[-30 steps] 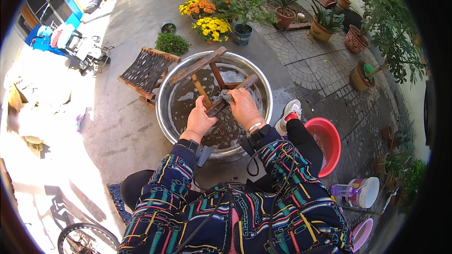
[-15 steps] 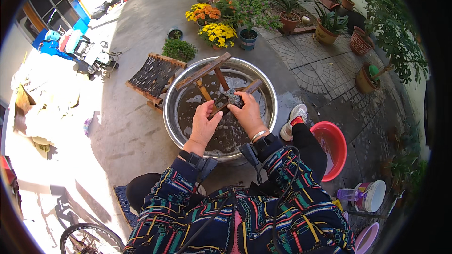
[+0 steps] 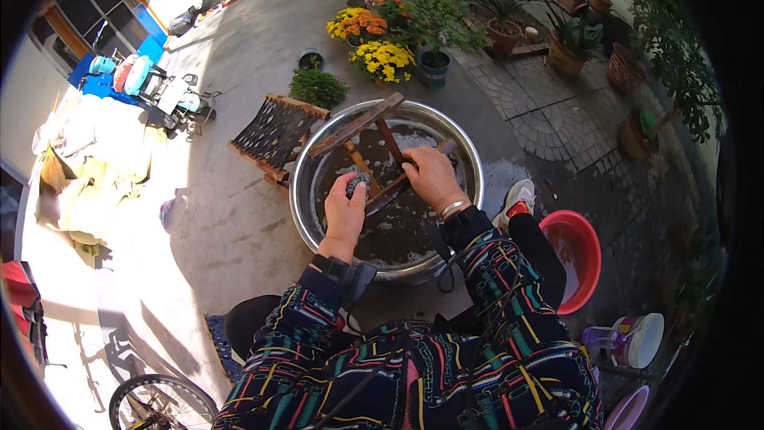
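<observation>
A wooden stool frame [image 3: 358, 126] stands partly in the murky, foamy water of a wide metal basin [image 3: 398, 275] in front of me. My left hand [image 3: 344, 216] is closed on a grey scouring pad [image 3: 358, 183], which looks like steel wool, at the left of the frame's near bar. My right hand [image 3: 435, 181] is closed round the frame's right part, its fingers over the wood. The parts of the frame under the water are hidden.
A folding stool with a dark woven seat [image 3: 277, 134] stands against the basin's left side. Beyond are potted yellow flowers [image 3: 383, 60]. To the right are my shoe [image 3: 517, 199], a red tub of water [image 3: 593, 259] and a white bucket [image 3: 643, 340].
The grey scouring pad has passed from my right hand to my left, which has moved slightly apart from the right. My right hand now holds the wooden frame.
</observation>
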`<state>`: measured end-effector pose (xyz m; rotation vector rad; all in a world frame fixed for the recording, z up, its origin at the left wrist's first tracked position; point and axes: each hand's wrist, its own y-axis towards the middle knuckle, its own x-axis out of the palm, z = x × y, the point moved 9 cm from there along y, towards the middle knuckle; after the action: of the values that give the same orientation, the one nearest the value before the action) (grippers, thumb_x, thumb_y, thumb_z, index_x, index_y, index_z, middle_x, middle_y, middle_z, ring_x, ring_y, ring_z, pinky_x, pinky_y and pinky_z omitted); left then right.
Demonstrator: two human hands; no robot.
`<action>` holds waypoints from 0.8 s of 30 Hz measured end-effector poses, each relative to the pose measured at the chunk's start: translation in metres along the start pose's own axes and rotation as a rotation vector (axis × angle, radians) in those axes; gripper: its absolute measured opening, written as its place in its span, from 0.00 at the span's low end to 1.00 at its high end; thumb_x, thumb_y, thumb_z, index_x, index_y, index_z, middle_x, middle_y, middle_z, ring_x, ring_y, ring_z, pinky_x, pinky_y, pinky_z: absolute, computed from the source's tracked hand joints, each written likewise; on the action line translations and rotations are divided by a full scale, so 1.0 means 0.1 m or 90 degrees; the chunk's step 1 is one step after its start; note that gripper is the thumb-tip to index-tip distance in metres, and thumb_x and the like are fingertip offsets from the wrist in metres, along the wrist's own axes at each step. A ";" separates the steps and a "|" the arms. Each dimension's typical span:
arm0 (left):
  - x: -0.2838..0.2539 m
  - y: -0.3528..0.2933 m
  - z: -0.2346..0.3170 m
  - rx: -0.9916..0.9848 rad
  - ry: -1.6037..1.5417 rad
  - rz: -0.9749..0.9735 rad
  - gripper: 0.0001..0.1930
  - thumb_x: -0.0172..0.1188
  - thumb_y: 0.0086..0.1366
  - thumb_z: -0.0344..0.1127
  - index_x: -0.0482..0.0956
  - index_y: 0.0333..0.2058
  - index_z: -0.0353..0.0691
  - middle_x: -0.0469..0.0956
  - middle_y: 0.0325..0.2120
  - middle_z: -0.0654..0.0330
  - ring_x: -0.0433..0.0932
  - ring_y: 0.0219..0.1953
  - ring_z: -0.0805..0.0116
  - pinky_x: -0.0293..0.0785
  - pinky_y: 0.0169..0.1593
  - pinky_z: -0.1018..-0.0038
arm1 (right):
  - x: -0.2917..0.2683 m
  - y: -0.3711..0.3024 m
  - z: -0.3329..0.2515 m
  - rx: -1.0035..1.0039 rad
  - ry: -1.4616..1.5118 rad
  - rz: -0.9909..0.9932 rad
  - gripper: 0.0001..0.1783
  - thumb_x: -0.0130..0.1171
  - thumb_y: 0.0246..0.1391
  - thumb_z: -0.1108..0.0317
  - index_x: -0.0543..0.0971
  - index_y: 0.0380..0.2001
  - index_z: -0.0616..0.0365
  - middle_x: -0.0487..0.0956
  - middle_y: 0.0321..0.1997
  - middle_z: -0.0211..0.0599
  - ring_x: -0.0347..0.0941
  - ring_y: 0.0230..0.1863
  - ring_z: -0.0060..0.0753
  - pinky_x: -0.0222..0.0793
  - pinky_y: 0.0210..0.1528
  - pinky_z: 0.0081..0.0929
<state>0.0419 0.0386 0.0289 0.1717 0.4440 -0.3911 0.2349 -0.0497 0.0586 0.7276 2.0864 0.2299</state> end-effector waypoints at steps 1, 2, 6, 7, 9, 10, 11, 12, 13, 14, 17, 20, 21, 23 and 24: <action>-0.04 -0.03 0.11 0.089 0.040 0.006 0.16 0.64 0.63 0.36 0.79 0.48 0.36 0.80 0.44 0.47 0.79 0.47 0.50 0.74 0.52 0.63 | 0.08 0.06 -0.04 -0.057 -0.037 -0.036 0.12 0.58 0.57 0.63 0.84 0.39 0.57 0.83 0.39 0.43 0.78 0.41 0.51 0.69 0.50 0.45; -0.05 -0.08 0.17 0.155 0.092 0.011 0.16 0.65 0.62 0.36 0.79 0.47 0.36 0.79 0.43 0.47 0.78 0.47 0.49 0.73 0.53 0.62 | 0.23 0.11 -0.01 -0.072 -0.090 -0.105 0.12 0.58 0.58 0.61 0.85 0.36 0.56 0.84 0.36 0.41 0.78 0.41 0.50 0.68 0.48 0.46; -0.07 -0.22 0.11 0.192 0.161 -0.038 0.17 0.68 0.58 0.34 0.79 0.45 0.36 0.77 0.42 0.49 0.76 0.47 0.47 0.72 0.54 0.61 | 0.48 0.14 0.07 -0.106 -0.251 -0.140 0.15 0.52 0.59 0.59 0.85 0.25 0.48 0.83 0.28 0.33 0.77 0.39 0.43 0.64 0.45 0.44; -0.10 -0.28 0.17 0.255 0.141 -0.039 0.18 0.68 0.57 0.34 0.78 0.45 0.35 0.77 0.42 0.49 0.76 0.47 0.47 0.72 0.54 0.61 | 0.54 0.12 0.14 -0.078 -0.273 -0.172 0.15 0.52 0.59 0.59 0.84 0.24 0.48 0.83 0.28 0.33 0.77 0.38 0.42 0.64 0.45 0.43; -0.06 -0.29 0.15 0.265 0.153 -0.084 0.19 0.69 0.56 0.34 0.78 0.46 0.34 0.77 0.42 0.49 0.76 0.47 0.48 0.72 0.53 0.61 | 0.53 0.11 0.10 -0.112 -0.258 -0.129 0.15 0.51 0.59 0.59 0.83 0.23 0.48 0.83 0.28 0.32 0.77 0.37 0.41 0.63 0.47 0.42; -0.03 -0.31 0.21 0.308 0.159 -0.098 0.20 0.69 0.55 0.31 0.77 0.46 0.34 0.77 0.42 0.49 0.75 0.47 0.47 0.72 0.53 0.60 | 0.52 0.10 0.10 -0.119 -0.259 -0.119 0.15 0.51 0.59 0.60 0.83 0.23 0.48 0.83 0.28 0.32 0.77 0.37 0.41 0.63 0.47 0.42; 0.02 -0.33 0.29 0.366 0.179 -0.106 0.20 0.69 0.55 0.31 0.77 0.47 0.35 0.77 0.43 0.50 0.75 0.47 0.47 0.72 0.53 0.61 | 0.54 0.09 0.15 -0.091 -0.281 -0.138 0.15 0.51 0.59 0.60 0.83 0.23 0.48 0.83 0.28 0.32 0.77 0.37 0.42 0.63 0.47 0.42; 0.09 -0.34 0.35 0.400 0.206 -0.121 0.20 0.69 0.55 0.30 0.78 0.47 0.35 0.77 0.44 0.50 0.75 0.47 0.47 0.73 0.53 0.61 | 0.53 0.09 0.14 -0.098 -0.275 -0.132 0.14 0.51 0.58 0.60 0.82 0.23 0.48 0.83 0.27 0.32 0.77 0.37 0.42 0.63 0.47 0.42; 0.20 -0.32 0.38 0.411 0.242 -0.154 0.20 0.69 0.55 0.29 0.78 0.47 0.36 0.77 0.44 0.50 0.75 0.48 0.47 0.73 0.53 0.62 | 0.49 0.10 0.08 -0.125 -0.259 -0.098 0.15 0.51 0.58 0.60 0.82 0.23 0.48 0.83 0.27 0.32 0.77 0.37 0.42 0.63 0.47 0.42; 0.30 -0.31 0.41 0.413 0.261 -0.176 0.20 0.69 0.53 0.27 0.78 0.47 0.37 0.76 0.45 0.50 0.74 0.48 0.47 0.72 0.54 0.61 | 0.48 0.10 0.08 -0.123 -0.256 -0.096 0.15 0.51 0.58 0.60 0.82 0.23 0.48 0.83 0.27 0.32 0.77 0.37 0.42 0.63 0.47 0.42; 0.52 -0.19 0.51 0.431 0.279 -0.208 0.19 0.68 0.53 0.26 0.77 0.45 0.37 0.76 0.43 0.51 0.73 0.46 0.47 0.73 0.53 0.59 | 0.47 0.11 0.05 -0.127 -0.275 -0.101 0.14 0.51 0.58 0.60 0.82 0.22 0.48 0.83 0.28 0.31 0.77 0.37 0.41 0.64 0.48 0.42; 0.53 -0.20 0.58 0.490 0.236 -0.223 0.18 0.67 0.52 0.24 0.77 0.43 0.37 0.77 0.41 0.52 0.73 0.45 0.48 0.73 0.51 0.60 | 0.49 0.10 0.06 -0.120 -0.272 -0.118 0.15 0.51 0.58 0.59 0.83 0.23 0.48 0.83 0.29 0.32 0.77 0.39 0.40 0.64 0.49 0.42; 0.53 -0.20 0.53 0.469 0.247 -0.260 0.17 0.67 0.52 0.23 0.77 0.42 0.37 0.77 0.41 0.52 0.73 0.45 0.48 0.73 0.51 0.60 | 0.53 0.09 0.14 -0.074 -0.285 -0.163 0.16 0.51 0.59 0.59 0.84 0.23 0.48 0.84 0.30 0.32 0.78 0.40 0.40 0.64 0.50 0.42; 0.31 -0.26 0.47 0.482 0.236 -0.255 0.18 0.66 0.51 0.22 0.77 0.42 0.37 0.77 0.40 0.52 0.74 0.45 0.48 0.73 0.51 0.60 | 0.48 0.09 0.07 -0.111 -0.250 -0.117 0.15 0.52 0.58 0.59 0.84 0.23 0.49 0.84 0.30 0.32 0.77 0.40 0.40 0.64 0.51 0.42; 0.22 -0.29 0.44 0.483 0.237 -0.257 0.18 0.66 0.51 0.21 0.77 0.42 0.37 0.77 0.40 0.52 0.74 0.45 0.47 0.73 0.51 0.60 | 0.51 0.08 0.13 -0.075 -0.261 -0.145 0.15 0.52 0.58 0.59 0.84 0.23 0.49 0.84 0.30 0.32 0.77 0.40 0.40 0.64 0.51 0.42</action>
<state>0.0653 -0.0058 0.0562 0.9108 0.6833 -0.9251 0.2265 -0.0147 0.0190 0.4185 1.7282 0.0669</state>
